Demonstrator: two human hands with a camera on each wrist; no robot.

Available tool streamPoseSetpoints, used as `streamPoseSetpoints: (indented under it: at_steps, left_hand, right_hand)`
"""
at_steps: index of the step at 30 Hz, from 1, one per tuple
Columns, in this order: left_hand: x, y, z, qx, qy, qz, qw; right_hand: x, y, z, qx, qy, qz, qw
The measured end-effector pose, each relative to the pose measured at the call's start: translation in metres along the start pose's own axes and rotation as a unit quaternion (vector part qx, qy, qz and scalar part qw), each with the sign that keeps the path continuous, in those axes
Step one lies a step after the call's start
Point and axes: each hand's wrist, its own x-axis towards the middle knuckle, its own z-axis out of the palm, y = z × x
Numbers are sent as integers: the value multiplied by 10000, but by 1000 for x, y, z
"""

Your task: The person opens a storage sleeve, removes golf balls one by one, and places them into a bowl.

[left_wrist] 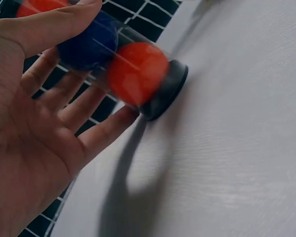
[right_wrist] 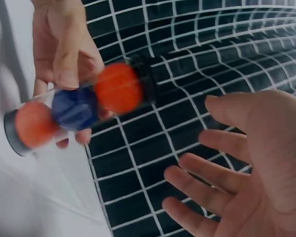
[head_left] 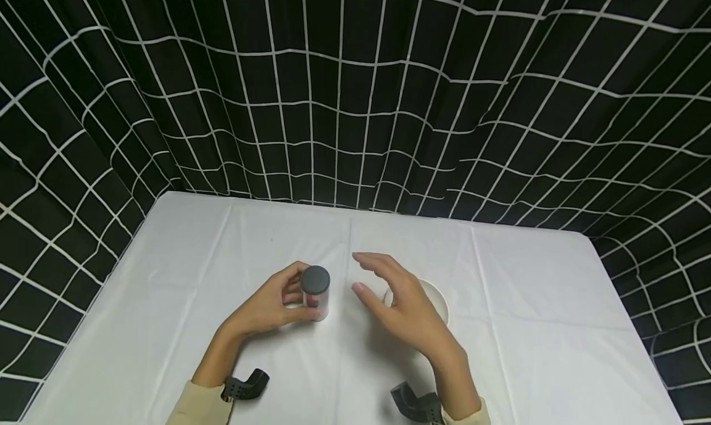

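Note:
A clear tube with a dark cap stands roughly upright in my left hand, gripped between thumb and fingers. Through its wall, the right wrist view shows a blue ball between two orange balls. Dark caps close both ends of the tube. To its right, my right hand hovers apart from the tube with fingers extended and thumb spread, holding nothing. Beneath that hand sits a round white dish, partly covered by it; what it contains cannot be seen.
A white cloth with fold creases covers the table. Black curtains with a white grid hang behind it and at both sides. Dark wrist mounts sit at both sleeves.

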Motion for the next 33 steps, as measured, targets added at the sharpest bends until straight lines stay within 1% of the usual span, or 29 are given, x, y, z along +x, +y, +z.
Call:
streamPoseSetpoints:
  at_steps: [3, 8, 11, 14, 17, 22, 25, 27, 30, 33]
  left_hand:
    - [2, -4, 3, 9, 22, 17, 10000]
    - [4, -6, 4, 42, 92, 10, 9999]
    - [4, -6, 5, -50, 150, 108, 9998]
    - [4, -5, 5, -41, 169, 195, 9997]
    - [3, -2, 3, 119, 155, 228, 9995]
    - [1, 3, 0, 700, 144, 262, 9971]
    - [-1, 12, -4, 1251, 247, 239, 9916]
    - [-3, 19, -7, 1645, 378, 228, 9854]
    - [-5, 33, -9, 2232, 561, 207, 9729]
    - [-5, 47, -10, 2704, 663, 210, 9602]
  right_hand:
    - [2, -2, 7, 60, -14, -59, 10000]
    - [4, -4, 16, 160, 28, -230, 9996]
    - [5, -6, 19, 255, 83, -275, 9993]
    - [5, -7, 21, 349, 113, -271, 9990]
    - [5, -7, 23, 373, 73, -266, 9989]
    - [4, -6, 25, 320, -42, -238, 9992]
    - [4, -5, 26, 401, -50, -220, 9989]
    - [4, -4, 26, 471, -61, -225, 9986]
    - [5, -3, 26, 414, -28, -296, 9987]
    - [7, -3, 26, 370, 20, -364, 9986]
